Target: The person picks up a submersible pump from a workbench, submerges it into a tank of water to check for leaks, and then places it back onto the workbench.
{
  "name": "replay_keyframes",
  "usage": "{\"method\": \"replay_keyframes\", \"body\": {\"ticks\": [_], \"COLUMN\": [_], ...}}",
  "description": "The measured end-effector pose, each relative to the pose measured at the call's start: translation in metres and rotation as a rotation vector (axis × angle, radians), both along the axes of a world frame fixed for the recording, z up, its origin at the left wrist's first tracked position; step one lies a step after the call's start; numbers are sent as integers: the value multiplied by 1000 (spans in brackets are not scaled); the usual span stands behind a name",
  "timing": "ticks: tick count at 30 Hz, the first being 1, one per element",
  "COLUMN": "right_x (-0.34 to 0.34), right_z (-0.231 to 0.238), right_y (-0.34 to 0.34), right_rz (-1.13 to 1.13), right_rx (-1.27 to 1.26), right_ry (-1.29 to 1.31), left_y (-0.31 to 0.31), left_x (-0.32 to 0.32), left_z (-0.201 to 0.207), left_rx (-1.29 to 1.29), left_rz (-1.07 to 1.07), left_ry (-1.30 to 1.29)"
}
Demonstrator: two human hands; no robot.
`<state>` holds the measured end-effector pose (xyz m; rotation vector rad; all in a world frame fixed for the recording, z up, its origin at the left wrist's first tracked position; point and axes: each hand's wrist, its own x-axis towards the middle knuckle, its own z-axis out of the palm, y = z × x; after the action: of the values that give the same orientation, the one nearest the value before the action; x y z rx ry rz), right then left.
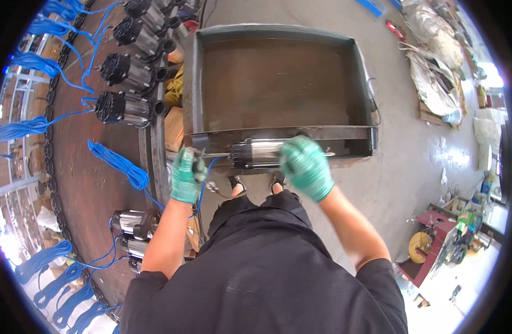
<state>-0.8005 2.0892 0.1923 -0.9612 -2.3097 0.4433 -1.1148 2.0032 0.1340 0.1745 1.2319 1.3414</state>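
Note:
A cylindrical pump motor point(259, 150), with a shiny metal body and black ribbed end, lies across the near ledge of a metal trough point(239, 129). A thin metal shaft point(218, 155) sticks out from its left end. My left hand point(186, 177), in a green-and-white glove, is closed near the shaft's outer end; what its fingers hold is hidden. The right end of the motor is covered by my right hand point(307, 168), gloved alike and blurred, its fingers too smeared to read. A blue cable point(202, 189) runs down beside my left hand.
To the left, a brown bench point(89, 183) carries several similar pumps point(122, 108) and a coiled blue cable point(119, 164). A chain point(51, 161) follows its far-left side. White sacks point(434, 83) lie at the upper right, and a dark red machine point(426, 247) stands at the lower right.

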Motion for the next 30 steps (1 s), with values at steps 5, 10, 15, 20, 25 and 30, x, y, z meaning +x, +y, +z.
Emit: {"method": "replay_keyframes", "body": {"ticks": [5,10,15,20,25,30], "right_x": [2,140,306,366,354,340], "right_z": [-6,19,100,91,-48,-158], "right_y": [-69,-96,-113,-88,-44,-12], "right_rz": [-117,-438,-922,-1004,-805,-874], "right_rx": [-700,-522,-249,-238,-621,-647], "right_ry": [80,-309,-792,-595,-458,-288], "left_y": [52,63,50,18,-44,-104], "left_x": [145,199,149,103,44,15], "left_z": [68,74,64,15,-51,-72], "left_rx": [200,493,326,117,-34,-284], "left_rz": [-180,-760,-820,-508,-318,-334], "left_ry": [-294,298,253,443,727,1156]}}
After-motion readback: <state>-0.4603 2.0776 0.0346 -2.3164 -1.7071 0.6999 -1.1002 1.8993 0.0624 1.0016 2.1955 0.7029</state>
